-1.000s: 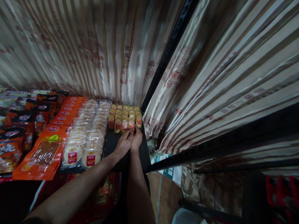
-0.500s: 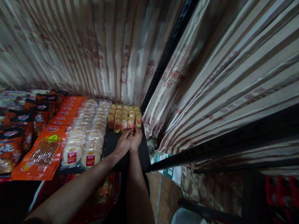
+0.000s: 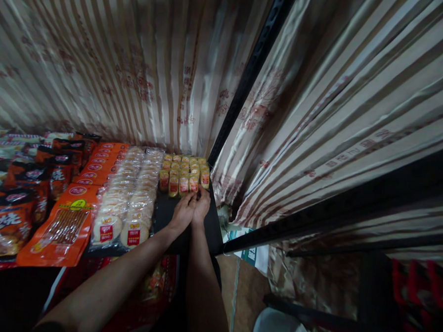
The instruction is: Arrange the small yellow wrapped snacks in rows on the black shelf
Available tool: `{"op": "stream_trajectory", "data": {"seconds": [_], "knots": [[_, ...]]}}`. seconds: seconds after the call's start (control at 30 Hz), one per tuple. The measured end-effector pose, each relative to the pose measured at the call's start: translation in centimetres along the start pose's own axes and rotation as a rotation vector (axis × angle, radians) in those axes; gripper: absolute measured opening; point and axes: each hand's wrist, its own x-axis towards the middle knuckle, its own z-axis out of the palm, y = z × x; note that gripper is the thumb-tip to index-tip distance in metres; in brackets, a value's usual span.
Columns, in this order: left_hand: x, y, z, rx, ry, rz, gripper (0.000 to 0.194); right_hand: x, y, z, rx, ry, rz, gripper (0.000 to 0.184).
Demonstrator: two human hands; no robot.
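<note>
Two bare forearms reach in from the near side, crossing the near edge of a black shelf (image 3: 165,211). Beneath it, on the near left, red packaging (image 3: 158,284) shows dimly. Farther in, the left hand (image 3: 184,213) and right hand (image 3: 202,204) meet, their fingers bent and close together, with the tips at the front of the small yellow packs (image 3: 184,185). Whether the fingers are clamped on a pack or merely touching one, I cannot tell, since the hands hide the contact.

Those packs stand on the far right part of the shelf, several rows deep. In the front row, the packs at the left and right ends sit slightly farther back than the middle three, so the line is not quite even. Judging by layout, this block is only part-way along: it stops around mid-shelf, while the round crackers (image 3: 135,236) just left of it run nearly to the near edge. Left of those, the orange packets (image 3: 68,222) and the black-topped bags (image 3: 8,224) also look fully laid out in overlapping rows. A black post (image 3: 248,83) rises at the far right corner, against a striped curtain (image 3: 155,83).
</note>
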Motion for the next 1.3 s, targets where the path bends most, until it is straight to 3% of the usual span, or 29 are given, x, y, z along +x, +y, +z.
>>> {"op": "stream_trajectory", "data": {"seconds": [0.5, 0.93, 1.3], "knots": [[-1.5, -0.2, 0.0, 0.027, 0.019, 0.002, 0.033, -1.6, 0.2, -0.9, 0.007, 0.037, -0.028, 0.041], [-5.7, -1.7, 0.6, 0.104, -0.023, 0.06, 0.037, -5.7, 0.0, -3.5, 0.139, 0.021, -0.016, 0.038], [-10.7, -4.8, -1.3, 0.164, -0.04, 0.247, 0.038, -11.4, -0.7, -4.9, 0.258, -0.023, -0.05, 0.035]]}}
